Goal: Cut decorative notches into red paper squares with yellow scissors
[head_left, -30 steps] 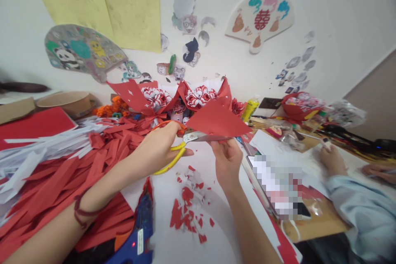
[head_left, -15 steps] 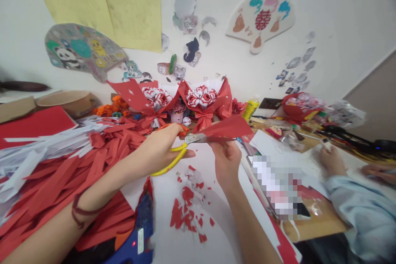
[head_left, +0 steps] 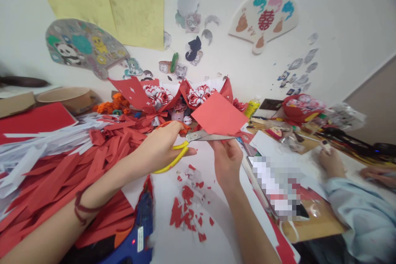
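My left hand (head_left: pixel 165 144) is closed round the scissors (head_left: pixel 173 163), which have yellow and orange handles. Their blades point right and lie across the lower edge of a red sheet of paper (head_left: pixel 220 114). That sheet stands up with its flat face toward me. Gripping its lower part between thumb and fingers is my right hand (head_left: pixel 228 161), just beneath the blades. Below both hands, small red and white paper scraps (head_left: pixel 187 206) lie on a white sheet (head_left: pixel 173 247).
Red paper strips (head_left: pixel 58 173) and white strips (head_left: pixel 27 165) pile up at left. A blue glue gun (head_left: pixel 136 227) lies in front of them. Paper-flower bouquets (head_left: pixel 201 95) stand along the wall. At right are a co-worker's hand (head_left: pixel 332 161) and pale-blue sleeve (head_left: pixel 365 210).
The red paper has swung from a narrow, slanted view to a broad face standing above the blades. The scissors and both hands have hardly moved.
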{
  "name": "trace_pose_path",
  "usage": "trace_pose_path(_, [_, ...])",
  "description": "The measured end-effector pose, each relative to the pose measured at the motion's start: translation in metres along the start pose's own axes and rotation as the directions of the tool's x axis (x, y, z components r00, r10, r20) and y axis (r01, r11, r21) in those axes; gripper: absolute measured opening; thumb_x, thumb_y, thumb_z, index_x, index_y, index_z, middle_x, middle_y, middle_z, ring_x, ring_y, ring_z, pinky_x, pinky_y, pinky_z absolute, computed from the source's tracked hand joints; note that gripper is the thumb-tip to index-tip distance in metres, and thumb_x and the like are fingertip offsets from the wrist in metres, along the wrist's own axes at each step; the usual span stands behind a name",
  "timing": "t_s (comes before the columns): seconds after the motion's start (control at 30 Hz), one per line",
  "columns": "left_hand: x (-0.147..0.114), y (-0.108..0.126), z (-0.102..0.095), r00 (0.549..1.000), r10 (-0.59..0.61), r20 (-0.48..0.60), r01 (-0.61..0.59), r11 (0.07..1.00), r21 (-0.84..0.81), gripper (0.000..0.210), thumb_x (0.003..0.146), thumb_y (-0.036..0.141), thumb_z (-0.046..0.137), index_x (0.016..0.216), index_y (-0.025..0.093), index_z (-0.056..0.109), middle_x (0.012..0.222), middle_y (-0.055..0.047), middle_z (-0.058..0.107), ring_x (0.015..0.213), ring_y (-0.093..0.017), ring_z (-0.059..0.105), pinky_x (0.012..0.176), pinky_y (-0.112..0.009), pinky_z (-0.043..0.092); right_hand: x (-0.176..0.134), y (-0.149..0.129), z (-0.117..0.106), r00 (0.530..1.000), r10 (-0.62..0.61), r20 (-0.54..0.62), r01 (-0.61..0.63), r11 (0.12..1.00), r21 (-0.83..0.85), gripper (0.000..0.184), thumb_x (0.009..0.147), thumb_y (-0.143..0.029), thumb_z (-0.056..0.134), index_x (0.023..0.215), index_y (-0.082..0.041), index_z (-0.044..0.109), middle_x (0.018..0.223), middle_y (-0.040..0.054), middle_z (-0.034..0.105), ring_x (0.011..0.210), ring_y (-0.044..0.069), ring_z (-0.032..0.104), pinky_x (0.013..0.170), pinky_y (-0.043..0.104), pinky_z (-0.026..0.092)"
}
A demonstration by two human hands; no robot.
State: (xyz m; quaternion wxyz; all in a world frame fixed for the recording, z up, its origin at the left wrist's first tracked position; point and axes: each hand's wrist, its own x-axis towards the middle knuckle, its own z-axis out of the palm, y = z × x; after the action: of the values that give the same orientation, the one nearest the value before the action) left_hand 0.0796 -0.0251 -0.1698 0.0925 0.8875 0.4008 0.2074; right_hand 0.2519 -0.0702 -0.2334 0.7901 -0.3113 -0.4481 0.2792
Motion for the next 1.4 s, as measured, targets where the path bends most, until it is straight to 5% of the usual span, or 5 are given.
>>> trace_pose_path(0.47, [0.0022,0.0008,0.0014,1.000,0.002,-0.012,-0.002,1.000,-0.004,0.045,0.080,0.056,0.058,0.101,0.018,0.048,0.093,-0.007,0.060,0.081,-0.024,0.058,0.065,-0.032,0.041,-0.0006,-0.0006,0.0005,0.999,-0.020,-0.036,0.019,1.000,-0.022,0.019,0.082,-0.025,0.067,0.072,-0.019,0.051,0.073,-0.0031,0.056,0.076,0.012,0.058,0.084,0.035,0.052])
trace_pose_path(1.4, [0.0016,0.0000,0.0010,0.999,0.035,0.005,-0.035,0.997,-0.063,0.047,0.080,0.057,0.058,0.106,0.019,0.050,0.099,-0.007,0.063,0.084,-0.023,0.060,0.070,-0.031,0.043,-0.0012,-0.0003,0.0018,0.999,0.008,-0.045,-0.010,0.999,-0.050,0.017,0.083,-0.032,0.066,0.079,-0.021,0.053,0.079,0.0003,0.061,0.082,0.016,0.061,0.078,0.035,0.054])
